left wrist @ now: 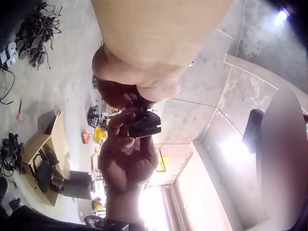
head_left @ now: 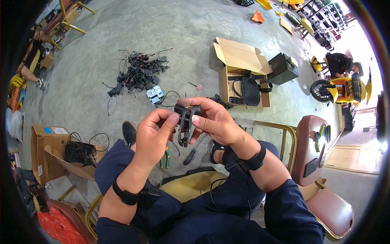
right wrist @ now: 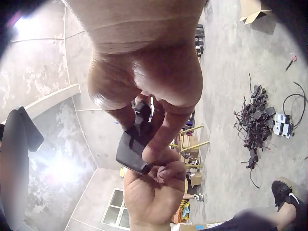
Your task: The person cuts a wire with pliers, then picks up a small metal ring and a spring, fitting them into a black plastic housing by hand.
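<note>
A black two-armed plastic part [head_left: 185, 126] is held up between both hands above the lap. The left hand [head_left: 153, 132] pinches its left side with thumb and fingers. On its other side the right hand [head_left: 215, 122] grips it, thumb in front and fingers behind. In the left wrist view the dark part [left wrist: 145, 126] shows between the left hand [left wrist: 137, 79] and the right hand [left wrist: 126, 159]. The right wrist view shows the black part [right wrist: 134, 149] between the fingers of the right hand [right wrist: 147, 82], with the left hand [right wrist: 154, 192] beyond.
On the floor lie a heap of black cables [head_left: 142, 73], a white device [head_left: 154, 95], a screwdriver [head_left: 189, 157] and green-handled pliers [head_left: 167, 156]. An open carton [head_left: 247, 101] holds black gear; another carton [head_left: 50, 140] stands left. A chair [head_left: 310, 150] is at right.
</note>
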{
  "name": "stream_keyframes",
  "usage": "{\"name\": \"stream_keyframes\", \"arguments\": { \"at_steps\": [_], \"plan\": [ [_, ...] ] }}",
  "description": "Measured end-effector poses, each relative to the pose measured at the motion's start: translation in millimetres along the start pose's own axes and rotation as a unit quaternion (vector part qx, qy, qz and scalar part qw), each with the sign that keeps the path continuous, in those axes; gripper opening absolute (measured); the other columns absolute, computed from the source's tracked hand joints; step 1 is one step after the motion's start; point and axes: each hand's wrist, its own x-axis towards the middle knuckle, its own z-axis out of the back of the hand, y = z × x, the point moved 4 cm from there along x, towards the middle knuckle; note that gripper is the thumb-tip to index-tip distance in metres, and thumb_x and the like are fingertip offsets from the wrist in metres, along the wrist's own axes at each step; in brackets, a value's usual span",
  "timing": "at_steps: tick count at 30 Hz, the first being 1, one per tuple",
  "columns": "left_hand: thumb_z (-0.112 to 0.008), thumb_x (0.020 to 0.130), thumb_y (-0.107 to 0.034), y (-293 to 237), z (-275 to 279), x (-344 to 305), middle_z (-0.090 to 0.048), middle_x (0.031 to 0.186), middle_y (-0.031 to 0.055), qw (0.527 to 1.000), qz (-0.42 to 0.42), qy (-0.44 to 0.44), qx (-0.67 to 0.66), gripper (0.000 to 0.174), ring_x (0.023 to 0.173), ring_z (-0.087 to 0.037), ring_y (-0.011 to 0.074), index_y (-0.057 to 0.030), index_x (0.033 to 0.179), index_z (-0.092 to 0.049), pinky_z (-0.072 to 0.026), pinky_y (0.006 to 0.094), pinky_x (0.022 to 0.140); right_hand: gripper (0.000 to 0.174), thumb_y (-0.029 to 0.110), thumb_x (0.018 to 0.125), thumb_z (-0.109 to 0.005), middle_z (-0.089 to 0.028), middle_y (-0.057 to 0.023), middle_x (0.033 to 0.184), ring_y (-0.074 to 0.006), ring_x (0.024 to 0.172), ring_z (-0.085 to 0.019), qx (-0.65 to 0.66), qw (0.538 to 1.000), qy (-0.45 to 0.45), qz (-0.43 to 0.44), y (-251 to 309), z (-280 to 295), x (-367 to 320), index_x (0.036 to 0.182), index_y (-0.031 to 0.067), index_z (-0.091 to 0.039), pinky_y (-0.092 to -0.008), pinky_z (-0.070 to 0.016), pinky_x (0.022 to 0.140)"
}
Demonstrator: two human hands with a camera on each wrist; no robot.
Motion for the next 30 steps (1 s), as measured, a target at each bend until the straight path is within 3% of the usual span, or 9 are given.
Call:
{"name": "stream_keyframes", "arguments": {
  "at_steps": [15, 20, 26, 30],
  "plan": [
    [-0.062, 0.085, -0.014, -1.4, 0.3, -0.2, -0.059, 0.073, -0.0018, 1.0, 0.009, 0.013, -0.01, 0.016, 0.059, -0.049, 0.0025, -0.0021, 0.096, -0.062, -0.0384, 0.0165, 0.051, 0.04, 0.013, 0.089, -0.053, -0.058, -0.01, 0.101, -0.0145, 0.084, -0.059, -0.003, 1.0, -0.007, -0.004, -1.5, -1.0, -0.2, 0.125, 0.0013, -0.041, -0.0273, -0.0563, 0.061],
    [-0.059, 0.087, -0.018, 0.0, -3.0, 0.5, -0.057, 0.072, -0.002, 0.998, 0.018, 0.015, -0.064, 0.018, 0.06, -0.049, 0.0036, -0.0027, 0.096, -0.059, -0.0392, 0.0175, 0.051, 0.044, 0.013, 0.089, -0.052, -0.056, -0.0133, 0.104, -0.0178, 0.086, -0.06, 0.003, 1.0, -0.006, -0.001, -1.1, 0.5, 0.7, 0.127, -0.0016, -0.037, -0.0291, -0.057, 0.061],
    [-0.058, 0.088, -0.02, 1.3, -1.9, 0.8, -0.056, 0.071, -0.0021, 1.0, 0.002, 0.015, -0.024, 0.017, 0.06, -0.049, 0.0038, -0.0038, 0.092, -0.058, -0.0394, 0.018, 0.05, 0.042, 0.012, 0.09, -0.051, -0.055, -0.0139, 0.106, -0.0178, 0.086, -0.06, -0.002, 1.0, 0.003, -0.006, -2.4, 1.8, 0.8, 0.127, -0.0018, -0.037, -0.0292, -0.0573, 0.061],
    [-0.058, 0.088, -0.02, 1.1, -0.4, 0.2, -0.056, 0.071, -0.0023, 1.0, -0.004, 0.019, 0.0, 0.017, 0.06, -0.05, 0.0039, -0.004, 0.093, -0.058, -0.0399, 0.0182, 0.049, 0.041, 0.013, 0.088, -0.054, -0.059, -0.0092, 0.098, -0.0146, 0.082, -0.059, 0.002, 1.0, -0.014, 0.001, -3.4, 1.2, 1.4, 0.126, 0.0021, -0.042, -0.0286, -0.0568, 0.061]
  ]
}}
